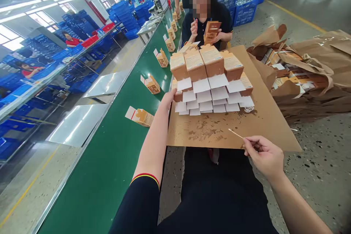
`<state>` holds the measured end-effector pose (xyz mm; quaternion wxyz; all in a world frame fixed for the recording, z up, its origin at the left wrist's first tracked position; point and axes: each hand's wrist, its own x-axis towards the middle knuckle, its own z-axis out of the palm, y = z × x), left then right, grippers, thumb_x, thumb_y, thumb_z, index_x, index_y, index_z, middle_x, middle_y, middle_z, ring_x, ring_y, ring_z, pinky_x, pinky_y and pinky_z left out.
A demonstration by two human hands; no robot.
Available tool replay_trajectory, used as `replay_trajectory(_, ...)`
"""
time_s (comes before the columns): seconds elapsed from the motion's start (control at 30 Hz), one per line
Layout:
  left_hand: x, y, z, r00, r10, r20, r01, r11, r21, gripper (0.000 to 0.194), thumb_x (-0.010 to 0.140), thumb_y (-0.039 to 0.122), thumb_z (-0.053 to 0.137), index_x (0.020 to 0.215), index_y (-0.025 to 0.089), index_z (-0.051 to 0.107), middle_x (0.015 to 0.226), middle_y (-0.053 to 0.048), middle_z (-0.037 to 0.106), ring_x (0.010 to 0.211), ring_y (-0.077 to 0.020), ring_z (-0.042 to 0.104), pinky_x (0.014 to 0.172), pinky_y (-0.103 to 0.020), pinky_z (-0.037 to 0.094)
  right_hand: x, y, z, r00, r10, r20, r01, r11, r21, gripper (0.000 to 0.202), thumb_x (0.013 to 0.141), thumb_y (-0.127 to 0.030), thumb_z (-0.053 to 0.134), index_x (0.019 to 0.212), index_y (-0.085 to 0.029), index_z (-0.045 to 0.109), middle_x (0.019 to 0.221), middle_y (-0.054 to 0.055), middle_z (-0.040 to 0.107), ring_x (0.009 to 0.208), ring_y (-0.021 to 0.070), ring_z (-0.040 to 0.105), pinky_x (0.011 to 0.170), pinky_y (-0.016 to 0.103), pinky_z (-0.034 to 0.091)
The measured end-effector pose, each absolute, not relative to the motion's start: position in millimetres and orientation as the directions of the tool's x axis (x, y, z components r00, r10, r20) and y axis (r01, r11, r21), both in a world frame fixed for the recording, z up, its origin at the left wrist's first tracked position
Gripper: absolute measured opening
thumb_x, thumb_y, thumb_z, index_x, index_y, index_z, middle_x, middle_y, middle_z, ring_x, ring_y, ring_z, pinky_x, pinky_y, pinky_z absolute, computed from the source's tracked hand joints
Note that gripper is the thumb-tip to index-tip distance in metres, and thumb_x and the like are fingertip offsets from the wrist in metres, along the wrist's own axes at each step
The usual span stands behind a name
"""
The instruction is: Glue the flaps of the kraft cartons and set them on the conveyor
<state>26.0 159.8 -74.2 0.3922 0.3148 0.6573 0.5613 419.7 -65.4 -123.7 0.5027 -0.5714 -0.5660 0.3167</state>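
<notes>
White-tipped stick is pinched in the right hand, with left hand at cartons, its grip unclear.

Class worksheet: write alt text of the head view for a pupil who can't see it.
The wearer's right hand holds a thin stick over a cardboard sheet, while the left hand is at the side of stacked brown cartons. To the left, more cartons line a green belt; opposite, a co-worker holds a folded carton.
</notes>
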Motion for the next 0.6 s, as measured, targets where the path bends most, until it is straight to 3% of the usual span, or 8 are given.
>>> replay_trajectory(0.1,29.4,152.1,-74.5,-0.47,0.849,-0.24,-0.073,0.234,0.97,0.025,0.083,0.036,0.093,0.094,0.018,0.079,0.107,-0.018,0.085,0.132,-0.0447,0.078,0.112,-0.057,0.063,425.9,-69.7,-127.0,0.189,0.964,0.186,0.312,0.12,-0.943,0.05,0.1,-0.076,0.077,0.086,-0.028,0.081,0.066,0.005,0.075,0.047,0.0216,0.068,0.047,0.038,0.062)
replay_trajectory(0.27,5.8,83.5,-69.4,-0.509,0.839,-0.192,-0.157,0.128,0.979,0.03,0.096,0.039,0.081,0.117,0.018,0.078,0.132,-0.015,0.084,0.141,-0.0338,0.075,0.117,-0.047,0.064,435.3,-73.6,-130.1,0.194,0.971,0.14,0.277,0.083,-0.957,0.05,0.099,-0.077,0.079,0.086,-0.028,0.081,0.064,0.004,0.073,0.046,0.0207,0.067,0.048,0.036,0.062)
replay_trajectory(0.47,32.0,-34.6,-122.1,-0.447,0.88,-0.162,-0.273,0.038,0.961,0.077,0.073,0.046,0.107,0.141,0.029,0.075,0.161,-0.013,0.073,0.156,-0.0392,0.065,0.129,-0.054,0.056,404.1,-78.7,-136.8,0.034,0.994,0.103,0.269,0.09,-0.959,0.047,0.103,-0.068,0.077,0.085,-0.024,0.079,0.065,0.003,0.074,0.047,0.0175,0.067,0.049,0.03,0.06)
replay_trajectory(0.6,64.0,-59.3,-155.0,-0.451,0.879,-0.157,-0.251,0.044,0.967,0.089,0.069,0.054,0.111,0.145,0.029,0.072,0.161,-0.015,0.073,0.158,-0.0386,0.063,0.135,-0.054,0.05,353.8,-63.3,-151.3,-0.162,0.97,0.181,0.307,0.224,-0.925,0.033,0.107,-0.049,0.071,0.084,-0.025,0.076,0.071,0.003,0.076,0.058,0.0177,0.07,0.061,0.029,0.062)
